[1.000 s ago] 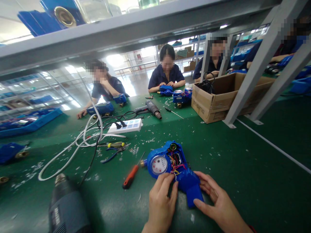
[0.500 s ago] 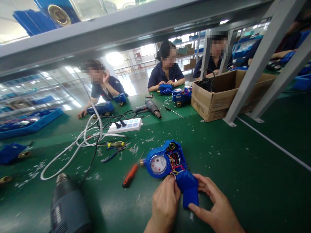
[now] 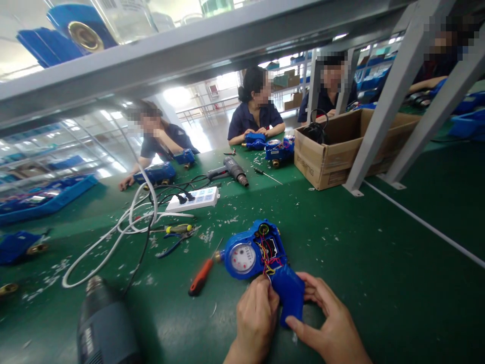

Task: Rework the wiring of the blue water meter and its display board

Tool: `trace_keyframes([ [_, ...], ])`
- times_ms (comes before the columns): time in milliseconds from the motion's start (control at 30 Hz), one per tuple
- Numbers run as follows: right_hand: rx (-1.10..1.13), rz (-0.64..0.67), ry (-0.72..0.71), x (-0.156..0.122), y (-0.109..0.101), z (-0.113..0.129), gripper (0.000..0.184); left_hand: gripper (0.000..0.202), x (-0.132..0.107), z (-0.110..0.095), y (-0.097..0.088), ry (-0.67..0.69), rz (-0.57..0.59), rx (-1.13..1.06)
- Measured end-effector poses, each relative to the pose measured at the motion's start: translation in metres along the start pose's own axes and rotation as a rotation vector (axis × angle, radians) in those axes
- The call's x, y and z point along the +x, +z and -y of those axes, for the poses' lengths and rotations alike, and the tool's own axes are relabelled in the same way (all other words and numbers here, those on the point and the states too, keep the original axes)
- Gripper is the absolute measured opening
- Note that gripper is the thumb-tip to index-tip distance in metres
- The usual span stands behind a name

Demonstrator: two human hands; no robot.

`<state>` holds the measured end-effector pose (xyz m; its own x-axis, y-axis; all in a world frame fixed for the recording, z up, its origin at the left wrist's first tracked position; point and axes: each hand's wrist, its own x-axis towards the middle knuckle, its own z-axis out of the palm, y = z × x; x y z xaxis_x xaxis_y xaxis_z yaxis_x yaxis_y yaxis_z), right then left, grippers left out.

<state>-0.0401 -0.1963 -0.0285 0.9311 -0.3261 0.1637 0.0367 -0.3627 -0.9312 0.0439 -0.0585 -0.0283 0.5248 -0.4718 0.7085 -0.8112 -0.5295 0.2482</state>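
Right here, our right hand (image 3: 326,319) grasped the bent blue plastic cover (image 3: 289,290), seemingly steadying it; our left hand (image 3: 257,311) pinched, apparently, a thin white wire (image 3: 269,278); just beyond, the open blue plastic meter (image 3: 251,253) lay dial-up on our green table (image 3: 364,263), presumably for access.

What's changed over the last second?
The left hand has closed thumb and fingers together at the wires; they were apart before. The blue cover has tilted and swung slightly left. The middle co-worker has turned their head to the picture's right. The right hand stays on the cover; the meter, orange screwdriver and near heat gun stayed put.
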Motion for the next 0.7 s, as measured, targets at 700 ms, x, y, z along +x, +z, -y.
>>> trace_keyframes([
  [700,0.654,0.023,0.368,0.021,-0.025,0.001,0.051,0.019,-0.011,0.011,-0.082,-0.495,-0.129,-0.011],
])
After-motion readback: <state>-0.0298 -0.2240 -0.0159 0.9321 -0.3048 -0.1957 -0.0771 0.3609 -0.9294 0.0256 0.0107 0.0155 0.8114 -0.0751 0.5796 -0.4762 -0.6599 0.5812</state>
